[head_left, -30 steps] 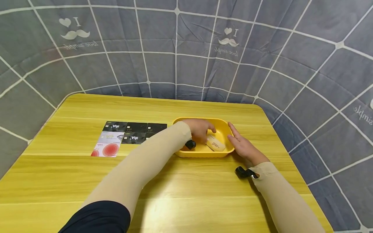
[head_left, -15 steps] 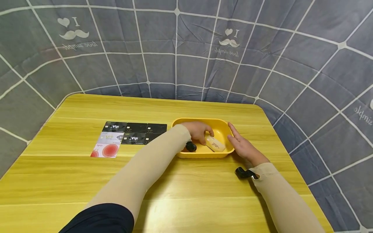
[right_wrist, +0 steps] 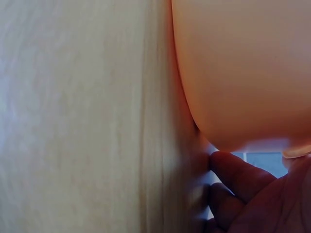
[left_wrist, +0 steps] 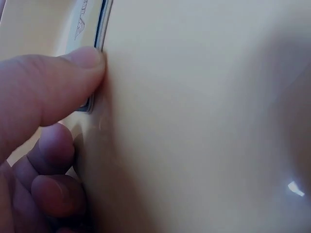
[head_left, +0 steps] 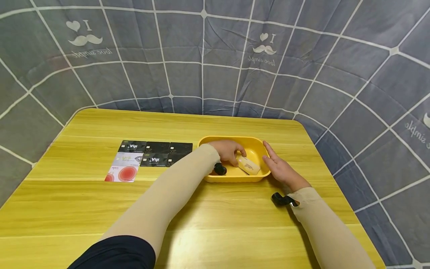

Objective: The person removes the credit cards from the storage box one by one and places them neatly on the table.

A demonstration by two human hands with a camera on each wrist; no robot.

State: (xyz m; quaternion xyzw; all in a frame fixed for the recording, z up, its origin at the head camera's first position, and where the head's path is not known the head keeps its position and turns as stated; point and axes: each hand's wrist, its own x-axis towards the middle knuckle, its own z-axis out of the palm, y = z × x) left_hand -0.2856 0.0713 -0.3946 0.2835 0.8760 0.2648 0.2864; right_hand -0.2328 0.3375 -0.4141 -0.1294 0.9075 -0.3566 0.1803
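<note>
A yellow plastic basin (head_left: 235,179) stands on the table, with a cream-coloured card (head_left: 249,167) lying tilted inside it. My left hand (head_left: 227,151) reaches into the basin and pinches the card's left end. In the left wrist view the thumb (left_wrist: 73,77) lies over the edge of the card (left_wrist: 86,29), and thin dark layers show beneath it, like more cards stacked. The other fingers curl below. My right hand (head_left: 283,171) rests its straight fingers along the basin's right wall; in the right wrist view its fingertips touch the basin (right_wrist: 243,87) from outside.
Left of the basin, several cards lie flat in neat rows: black VIP cards (head_left: 157,147), a silver card (head_left: 127,158) and a white card with red circles (head_left: 122,173). The wooden table (head_left: 218,224) ends at a grey checked cloth (head_left: 188,78).
My left hand has drawn its fingers in and down from above the basin floor onto the card's left end. The card has shifted very slightly. My right hand stays at the basin wall.
</note>
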